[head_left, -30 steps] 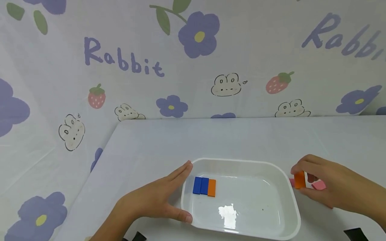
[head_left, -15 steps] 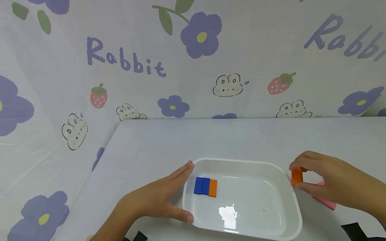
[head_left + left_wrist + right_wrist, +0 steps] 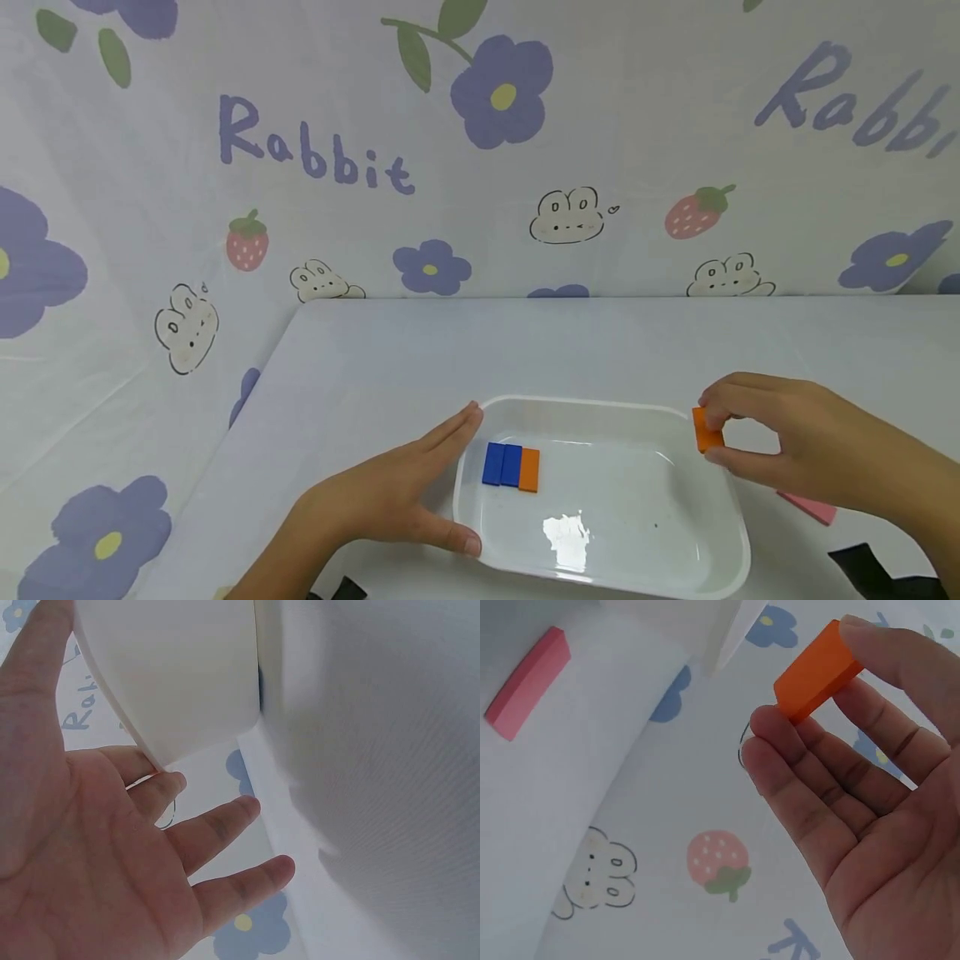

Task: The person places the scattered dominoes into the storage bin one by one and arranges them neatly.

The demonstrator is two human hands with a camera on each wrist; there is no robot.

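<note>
My right hand [image 3: 795,433] pinches an orange rectangular block [image 3: 706,429] between thumb and fingertips, over the right rim of a white tray [image 3: 622,492]. The right wrist view shows the same orange block [image 3: 817,671] held at its ends. Stretched along the tray's left side, my left hand [image 3: 397,492] touches the rim with its fingers and thumb spread; in the left wrist view its palm faces the tray wall [image 3: 172,675]. Inside the tray at the left, two blue blocks [image 3: 502,464] and one orange block [image 3: 528,471] lie side by side in a row.
A pink block [image 3: 810,507] lies on the white table right of the tray, partly behind the right hand. Black straps [image 3: 862,567] show near the front edge. A patterned cloth [image 3: 480,183] hangs behind the table.
My right hand has carried the orange block leftward, from beside the tray to over its right rim. The left hand keeps its place on the left side.
</note>
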